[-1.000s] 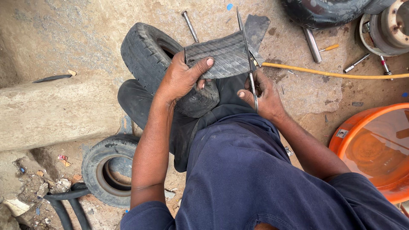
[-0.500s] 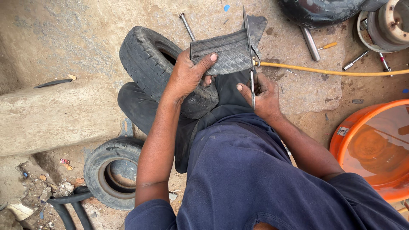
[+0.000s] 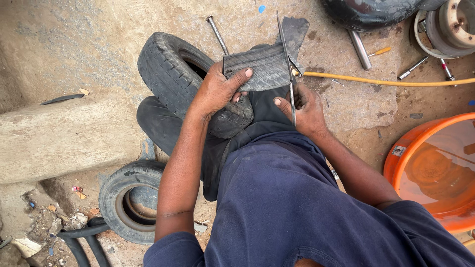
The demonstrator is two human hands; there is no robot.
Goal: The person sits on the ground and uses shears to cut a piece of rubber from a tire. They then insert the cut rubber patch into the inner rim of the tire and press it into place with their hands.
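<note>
My left hand (image 3: 217, 91) grips the near edge of a flat strip of ribbed black tyre rubber (image 3: 264, 64), held over a small tyre (image 3: 183, 79). My right hand (image 3: 307, 109) holds a pair of long metal shears (image 3: 286, 59). Their blades point away from me and cross the right end of the strip. A dark tyre lies under my legs, mostly hidden by my blue clothing.
Another small tyre (image 3: 131, 198) lies at lower left beside a concrete kerb (image 3: 64, 136). An orange plastic basin (image 3: 435, 173) stands at right. A yellow hose (image 3: 386, 81), metal rods (image 3: 217, 33), a screwdriver (image 3: 378, 51), a wheel rim (image 3: 452, 24) and a big tyre (image 3: 376, 10) lie beyond.
The view has shifted slightly. The shears and the rubber strip have moved a little between my hands, and both hands keep their hold.
</note>
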